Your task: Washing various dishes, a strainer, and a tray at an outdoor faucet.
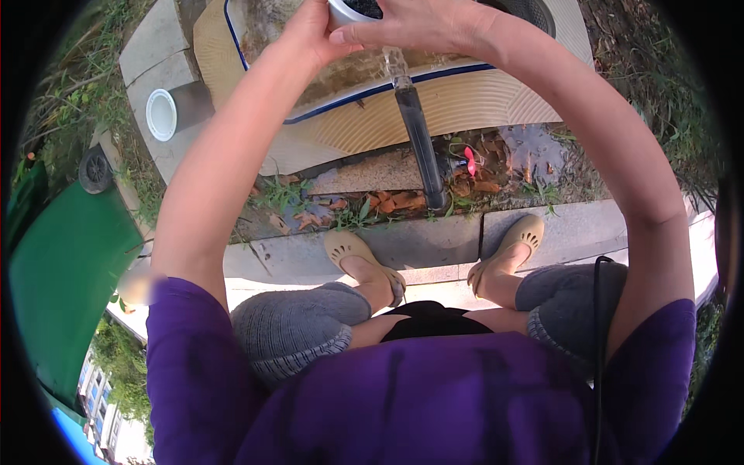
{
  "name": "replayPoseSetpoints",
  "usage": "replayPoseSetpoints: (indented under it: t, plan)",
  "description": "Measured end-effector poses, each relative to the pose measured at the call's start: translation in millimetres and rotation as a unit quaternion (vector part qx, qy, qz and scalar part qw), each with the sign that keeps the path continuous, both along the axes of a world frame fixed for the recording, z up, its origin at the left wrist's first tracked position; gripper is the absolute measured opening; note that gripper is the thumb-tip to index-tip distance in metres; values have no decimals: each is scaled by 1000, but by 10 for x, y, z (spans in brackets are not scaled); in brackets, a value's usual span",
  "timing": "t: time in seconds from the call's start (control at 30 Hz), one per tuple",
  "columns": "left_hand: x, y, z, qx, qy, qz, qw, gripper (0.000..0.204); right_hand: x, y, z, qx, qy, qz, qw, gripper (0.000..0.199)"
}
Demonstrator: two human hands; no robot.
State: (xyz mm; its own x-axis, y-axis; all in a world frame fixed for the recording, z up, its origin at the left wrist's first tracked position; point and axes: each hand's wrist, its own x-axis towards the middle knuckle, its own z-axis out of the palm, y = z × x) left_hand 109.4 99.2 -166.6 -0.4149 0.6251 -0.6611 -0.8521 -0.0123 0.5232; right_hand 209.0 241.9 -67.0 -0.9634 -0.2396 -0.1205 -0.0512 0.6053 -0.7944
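Note:
Both my arms are raised in front of me. My left hand [308, 37] and my right hand [418, 23] hold a small white-rimmed container [350, 9] with dark contents at the top edge of the view, tilted. A stream of liquid [418, 136], pale at the top and dark lower down, falls from it onto the wet ground with fallen leaves [442, 203]. Most of the container is cut off by the frame edge.
A tan ribbed basin with a blue rim [465, 97] lies beyond the stream. A white pipe end [161, 114] sits on concrete at the left. A green wheeled bin [62, 263] stands to my left. My feet in tan shoes [353, 252] rest on a stone curb [573, 229].

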Motion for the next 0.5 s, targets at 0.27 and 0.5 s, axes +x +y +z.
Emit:
replayPoseSetpoints:
  t: [0.27,0.5]
  plan:
    - [211,-145,127,22,-90,120,988,39,1323,1035,82,-21,131,-302,944,12]
    - [274,-61,78,24,-77,147,986,39,4256,1134,-1097,135,-388,-153,899,14]
